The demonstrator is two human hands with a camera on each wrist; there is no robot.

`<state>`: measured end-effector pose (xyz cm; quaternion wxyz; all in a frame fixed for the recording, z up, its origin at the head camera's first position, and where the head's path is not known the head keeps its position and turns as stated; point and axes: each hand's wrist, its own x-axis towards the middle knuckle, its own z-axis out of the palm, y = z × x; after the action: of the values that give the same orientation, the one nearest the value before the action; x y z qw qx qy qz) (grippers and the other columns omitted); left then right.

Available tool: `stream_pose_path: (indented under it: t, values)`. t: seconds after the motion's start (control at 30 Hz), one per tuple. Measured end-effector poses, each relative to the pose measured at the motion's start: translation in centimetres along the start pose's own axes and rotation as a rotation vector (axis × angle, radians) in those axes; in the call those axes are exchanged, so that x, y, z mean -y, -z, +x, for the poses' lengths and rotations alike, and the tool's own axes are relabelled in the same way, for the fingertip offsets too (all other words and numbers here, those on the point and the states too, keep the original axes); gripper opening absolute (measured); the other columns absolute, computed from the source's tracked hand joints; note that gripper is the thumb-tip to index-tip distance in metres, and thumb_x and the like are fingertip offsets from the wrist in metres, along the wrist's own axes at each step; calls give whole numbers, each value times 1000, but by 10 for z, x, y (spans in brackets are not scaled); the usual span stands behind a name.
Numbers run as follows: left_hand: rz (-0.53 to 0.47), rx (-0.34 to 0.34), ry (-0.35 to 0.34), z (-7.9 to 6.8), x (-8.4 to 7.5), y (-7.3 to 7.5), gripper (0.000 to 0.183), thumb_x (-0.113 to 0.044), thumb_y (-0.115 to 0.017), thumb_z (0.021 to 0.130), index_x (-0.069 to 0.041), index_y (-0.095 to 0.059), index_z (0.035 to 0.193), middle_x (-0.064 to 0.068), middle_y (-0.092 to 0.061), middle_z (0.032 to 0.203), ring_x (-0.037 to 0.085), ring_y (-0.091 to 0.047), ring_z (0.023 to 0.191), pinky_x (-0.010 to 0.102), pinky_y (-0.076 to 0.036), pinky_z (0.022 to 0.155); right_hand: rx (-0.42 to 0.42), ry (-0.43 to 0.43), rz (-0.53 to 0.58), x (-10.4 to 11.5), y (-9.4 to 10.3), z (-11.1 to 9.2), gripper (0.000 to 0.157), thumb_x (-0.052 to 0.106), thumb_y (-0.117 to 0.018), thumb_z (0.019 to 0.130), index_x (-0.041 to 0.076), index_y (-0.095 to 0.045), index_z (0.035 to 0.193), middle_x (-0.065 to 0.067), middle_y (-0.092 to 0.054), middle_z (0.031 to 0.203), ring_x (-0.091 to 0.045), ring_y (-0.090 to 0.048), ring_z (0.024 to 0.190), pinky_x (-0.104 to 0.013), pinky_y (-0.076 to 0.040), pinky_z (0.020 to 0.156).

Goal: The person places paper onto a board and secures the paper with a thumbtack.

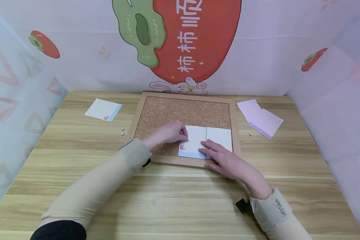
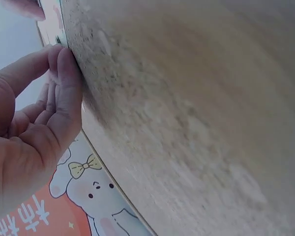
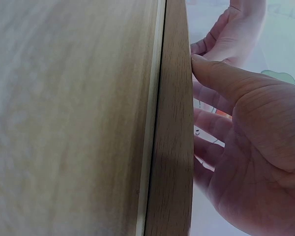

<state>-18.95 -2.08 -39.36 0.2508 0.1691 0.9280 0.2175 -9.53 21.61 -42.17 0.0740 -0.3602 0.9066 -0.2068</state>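
A wood-framed corkboard point(image 1: 185, 110) lies on the table. Two white note sheets point(image 1: 194, 133) with blue lower strips sit side by side on its lower right part. My left hand point(image 1: 172, 131) is at the left sheet's left edge, thumb and forefinger pinched together at a small shiny thumbtack point(image 1: 187, 141). In the left wrist view the fingertips point(image 2: 64, 61) are close against the cork. Spread fingers of my right hand point(image 1: 224, 158) rest across the seam between the sheets, partly covering the right one. Its thumb touches the board's frame point(image 3: 174, 123) in the right wrist view.
Another white sheet point(image 1: 103, 109) with a blue strip lies left of the board, near two small round tacks point(image 1: 123, 129). Overlapping pink-purple sheets point(image 1: 260, 116) lie to the right, with a single tack point(image 1: 250, 134) close by. A printed cloth backdrop point(image 1: 93, 66) stands behind the table.
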Motion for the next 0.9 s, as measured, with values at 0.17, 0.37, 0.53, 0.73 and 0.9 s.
stream_pose_path:
  t: [0.17,0.37,0.53,0.73,0.9]
  values:
    - [-44,-10,-35,-1,7,5,10,-24,-69,95,-16,-73,89,0,-70,82,12,-60,72,24,-49,67,2,0,1,0,0,1,51,27,-66,97,6,-54,142,-17,-44,155,-39,-37,147,-53,-35,117]
    - [-93,-5,-79,-9,11,17,10,-24,-68,96,-16,-73,94,0,-71,84,15,-62,77,26,-51,72,12,-18,5,1,1,0,52,28,-66,97,8,-53,143,-16,-42,157,-37,-36,148,-53,-36,117]
    - [-132,-29,-109,-16,18,26,12,-24,-67,97,-14,-73,102,3,-71,89,15,-60,79,26,-51,71,31,-39,14,2,3,0,54,30,-65,98,9,-52,145,-14,-40,159,-34,-34,149,-51,-34,119]
    - [-123,-99,-149,-21,28,31,14,-27,-68,96,-17,-73,103,1,-72,93,15,-60,83,28,-51,74,40,-51,17,2,3,0,54,31,-64,98,9,-51,145,-13,-39,159,-34,-33,150,-51,-34,119]
    - [-162,-129,-169,-26,41,32,16,-27,-67,97,-15,-73,106,2,-72,95,15,-61,84,27,-50,73,42,-49,15,3,4,0,54,31,-64,98,10,-51,146,-13,-38,160,-34,-32,150,-51,-34,119]
